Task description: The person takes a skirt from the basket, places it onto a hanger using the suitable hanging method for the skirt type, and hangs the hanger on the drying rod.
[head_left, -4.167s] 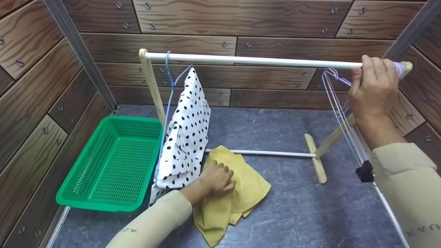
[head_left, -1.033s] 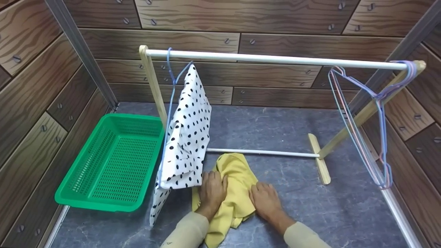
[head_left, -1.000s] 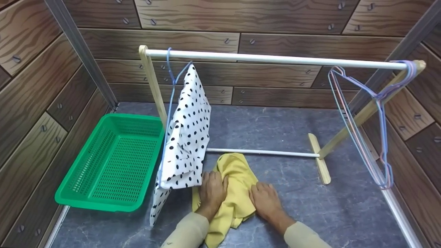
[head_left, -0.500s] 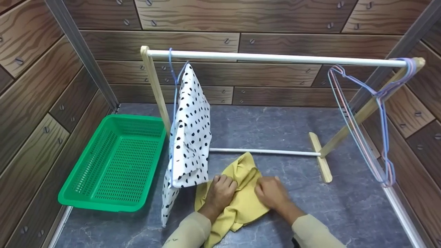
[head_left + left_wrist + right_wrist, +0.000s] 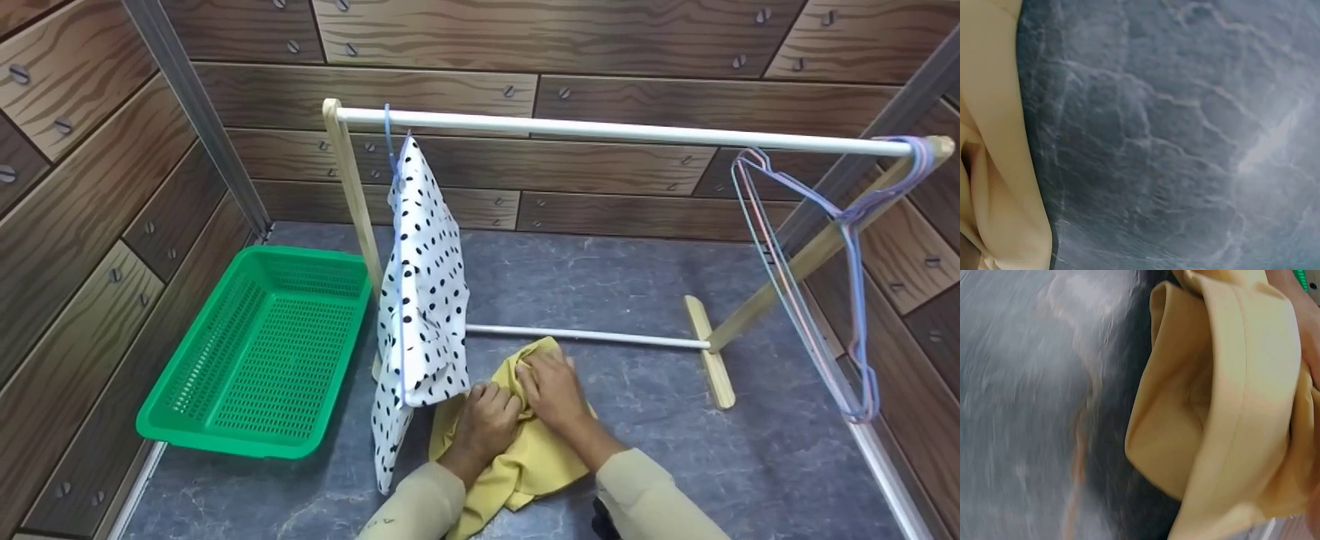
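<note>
A crumpled yellow cloth [image 5: 541,461] lies on the grey marbled floor below the rack's rail, its far end lifted in a bunch. My left hand [image 5: 487,420] grips its left side with curled fingers. Just to the right and slightly farther away, my right hand [image 5: 555,391] pinches the bunched far end. The right wrist view shows a broad stitched fold of the cloth [image 5: 1249,388] hanging free, with part of the hand at the right edge. Yellow fabric [image 5: 1002,185] fills the left edge of the left wrist view; the left fingers are hidden there.
A white polka-dot cloth [image 5: 431,270] hangs from a blue hanger close beside my left hand. Left of it stands a green basket [image 5: 154,420]. The white rail [image 5: 622,131] spans the wooden rack, with several bare hangers [image 5: 859,292] at its right end.
My right hand left the rail and came down to the yellow cloth, then shifted up and left along it. The cloth's far end is now bunched. The polka-dot cloth has turned on its hanger.
</note>
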The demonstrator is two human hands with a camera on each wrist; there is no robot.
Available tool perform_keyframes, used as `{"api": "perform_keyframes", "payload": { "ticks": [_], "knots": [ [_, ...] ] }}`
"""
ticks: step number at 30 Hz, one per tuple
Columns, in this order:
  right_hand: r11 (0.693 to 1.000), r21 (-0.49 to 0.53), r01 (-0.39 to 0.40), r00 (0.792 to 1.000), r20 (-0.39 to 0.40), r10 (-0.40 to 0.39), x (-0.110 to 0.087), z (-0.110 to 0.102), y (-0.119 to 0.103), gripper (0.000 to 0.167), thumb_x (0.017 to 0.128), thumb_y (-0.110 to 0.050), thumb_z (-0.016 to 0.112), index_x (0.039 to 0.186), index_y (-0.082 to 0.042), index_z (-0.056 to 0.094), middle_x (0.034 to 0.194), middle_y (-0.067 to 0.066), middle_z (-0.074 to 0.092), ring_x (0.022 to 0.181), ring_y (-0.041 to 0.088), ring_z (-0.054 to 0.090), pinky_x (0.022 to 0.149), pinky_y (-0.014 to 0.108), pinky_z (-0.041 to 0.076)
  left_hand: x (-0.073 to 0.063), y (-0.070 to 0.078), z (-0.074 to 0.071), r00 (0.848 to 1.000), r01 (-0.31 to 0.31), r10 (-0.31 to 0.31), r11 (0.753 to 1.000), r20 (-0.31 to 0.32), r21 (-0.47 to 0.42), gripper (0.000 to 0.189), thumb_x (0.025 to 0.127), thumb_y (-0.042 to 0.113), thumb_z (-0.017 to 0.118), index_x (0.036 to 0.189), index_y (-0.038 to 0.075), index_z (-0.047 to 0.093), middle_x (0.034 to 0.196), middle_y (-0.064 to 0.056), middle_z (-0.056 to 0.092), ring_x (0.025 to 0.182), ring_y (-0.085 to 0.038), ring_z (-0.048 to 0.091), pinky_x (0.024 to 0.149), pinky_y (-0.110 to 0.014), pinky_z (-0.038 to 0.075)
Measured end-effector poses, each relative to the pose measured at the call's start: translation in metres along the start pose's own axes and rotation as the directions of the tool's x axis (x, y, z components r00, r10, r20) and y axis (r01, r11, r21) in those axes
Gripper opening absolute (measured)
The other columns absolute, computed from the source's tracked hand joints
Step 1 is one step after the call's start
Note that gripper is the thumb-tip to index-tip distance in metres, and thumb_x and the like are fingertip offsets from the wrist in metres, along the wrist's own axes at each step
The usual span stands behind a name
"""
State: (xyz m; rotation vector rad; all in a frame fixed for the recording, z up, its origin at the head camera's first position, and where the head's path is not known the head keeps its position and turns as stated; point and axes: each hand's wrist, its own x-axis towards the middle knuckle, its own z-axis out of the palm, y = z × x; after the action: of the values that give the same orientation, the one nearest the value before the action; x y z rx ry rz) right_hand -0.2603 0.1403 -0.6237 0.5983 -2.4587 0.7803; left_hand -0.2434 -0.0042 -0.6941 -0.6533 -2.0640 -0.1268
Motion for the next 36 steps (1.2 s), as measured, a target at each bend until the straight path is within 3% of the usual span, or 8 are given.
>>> {"api": "perform_keyframes", "payload": {
  "ticks": [5, 12, 15, 19, 23, 28, 32, 36],
  "knots": [
    [0.996, -0.037, -0.077, 0.994, -0.087, 0.073, -0.038, 0.025, 0.000, 0.004, 0.092, -0.007, 0.064, 0.094, -0.004, 0.064, 0.075, 0.010, 0.065, 0.064, 0.030, 0.063, 0.058, 0.042, 0.049, -0.003, 0.002, -0.001, 0.994, 0.060, -0.061, 0.998, 0.086, 0.006, 0.023, 0.078, 0.036, 0.059, 0.074, 0.014, 0.052, 0.072, -0.002, 0.051, 0.068, -0.023, 0.048, 0.071, -0.039, 0.039],
    [0.988, -0.156, -0.005, 0.984, -0.176, -0.023, -0.059, 0.038, 0.008, 0.009, 0.096, -0.011, 0.060, 0.090, -0.005, 0.055, 0.059, 0.004, 0.047, 0.049, 0.025, 0.050, 0.047, 0.039, 0.039, -0.002, 0.003, -0.003, 0.981, 0.152, -0.130, 0.977, 0.147, -0.150, 0.030, 0.065, 0.032, 0.055, 0.087, 0.012, 0.053, 0.080, -0.004, 0.049, 0.070, -0.024, 0.046, 0.071, -0.040, 0.042],
    [0.980, -0.197, 0.030, 0.981, -0.181, -0.066, -0.061, 0.040, 0.009, 0.016, 0.100, -0.016, 0.055, 0.088, -0.005, 0.053, 0.058, 0.004, 0.046, 0.047, 0.025, 0.048, 0.045, 0.038, 0.037, -0.003, 0.003, -0.004, 0.978, 0.180, -0.149, 0.958, 0.146, -0.222, 0.040, 0.066, 0.029, 0.051, 0.100, 0.009, 0.053, 0.091, -0.006, 0.052, 0.078, -0.022, 0.051, 0.074, -0.037, 0.045],
    [0.968, -0.242, 0.065, 0.976, -0.187, -0.112, -0.060, 0.042, 0.009, 0.027, 0.105, -0.022, 0.045, 0.086, -0.004, 0.053, 0.057, 0.005, 0.046, 0.045, 0.026, 0.048, 0.043, 0.039, 0.037, -0.003, 0.002, -0.005, 0.968, 0.227, -0.187, 0.938, 0.168, -0.264, 0.040, 0.079, 0.026, 0.053, 0.114, 0.006, 0.051, 0.106, -0.012, 0.053, 0.091, -0.023, 0.055, 0.080, -0.035, 0.049],
    [0.960, -0.265, 0.086, 0.975, -0.178, -0.137, -0.059, 0.043, 0.010, 0.030, 0.105, -0.022, 0.042, 0.083, -0.005, 0.051, 0.055, 0.004, 0.043, 0.042, 0.024, 0.045, 0.040, 0.037, 0.035, -0.001, 0.002, -0.005, 0.941, 0.325, -0.280, 0.902, 0.189, -0.285, 0.034, 0.090, 0.021, 0.057, 0.119, 0.004, 0.054, 0.111, -0.014, 0.051, 0.100, -0.025, 0.054, 0.083, -0.035, 0.052],
    [0.962, -0.222, 0.156, 0.953, -0.221, -0.206, -0.060, 0.041, 0.012, 0.016, 0.087, -0.012, 0.054, 0.073, -0.008, 0.047, 0.056, 0.000, 0.037, 0.042, 0.019, 0.038, 0.040, 0.034, 0.032, 0.003, 0.002, -0.002, 0.887, 0.458, -0.404, 0.833, 0.225, -0.310, 0.031, 0.094, 0.013, 0.055, 0.122, 0.001, 0.061, 0.117, -0.015, 0.055, 0.108, -0.026, 0.055, 0.092, -0.036, 0.048],
    [0.960, -0.139, 0.242, 0.934, -0.235, -0.269, -0.061, 0.039, 0.014, 0.011, 0.080, -0.012, 0.052, 0.070, -0.009, 0.046, 0.061, 0.001, 0.041, 0.050, 0.018, 0.039, 0.047, 0.032, 0.034, 0.004, 0.000, 0.001, 0.899, 0.435, -0.387, 0.847, 0.207, -0.306, 0.030, 0.085, 0.007, 0.054, 0.112, 0.003, 0.065, 0.101, -0.011, 0.060, 0.098, -0.028, 0.054, 0.091, -0.037, 0.044],
    [0.961, -0.093, 0.262, 0.941, -0.198, -0.276, -0.062, 0.037, 0.014, 0.012, 0.079, -0.011, 0.051, 0.069, -0.009, 0.046, 0.062, 0.003, 0.044, 0.055, 0.020, 0.043, 0.054, 0.034, 0.037, 0.002, -0.001, -0.001, 0.916, 0.388, -0.336, 0.880, 0.219, -0.276, 0.013, 0.078, 0.010, 0.053, 0.089, 0.005, 0.059, 0.083, -0.009, 0.052, 0.085, -0.029, 0.049, 0.085, -0.039, 0.039]
  ]
}}
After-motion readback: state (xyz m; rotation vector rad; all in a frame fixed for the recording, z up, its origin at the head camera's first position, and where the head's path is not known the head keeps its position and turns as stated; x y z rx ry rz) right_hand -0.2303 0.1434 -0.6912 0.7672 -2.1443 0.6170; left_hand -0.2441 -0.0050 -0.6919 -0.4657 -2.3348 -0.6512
